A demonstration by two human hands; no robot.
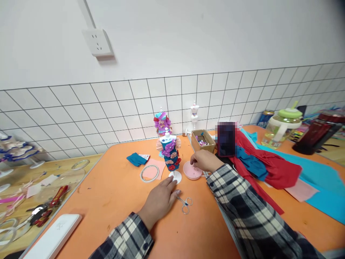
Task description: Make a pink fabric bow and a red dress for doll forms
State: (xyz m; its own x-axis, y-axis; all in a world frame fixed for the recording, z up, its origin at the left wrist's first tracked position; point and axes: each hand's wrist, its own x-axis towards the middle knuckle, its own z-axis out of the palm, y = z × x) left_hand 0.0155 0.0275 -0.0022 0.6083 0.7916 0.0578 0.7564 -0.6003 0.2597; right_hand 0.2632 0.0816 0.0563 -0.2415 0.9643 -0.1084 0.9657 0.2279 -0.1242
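Observation:
My left hand (159, 198) lies flat on the orange tabletop, fingers stretched toward the white base (176, 177) of a small mannequin. That mannequin wears a teal dress (168, 154) with purple, peach and red fabric flowers. Small scissors (185, 205) rest beside my left thumb, their loop handles pointing away from the hand. Over a round pink dish (192, 173) my right hand (206, 160) reaches down with fingertips pinched together. Tiny pieces lie in the dish, too small to name. Whatever the right fingertips hold, if anything, is hidden.
Behind stand a second dressed mannequin (161, 122) and a bare white one (194, 113). A cardboard box (203, 141), a phone (226, 139) and red fabric (280, 168) sit right. A tape roll (150, 173) and teal cloth (137, 159) lie left; a white power bank (54, 235) is nearer.

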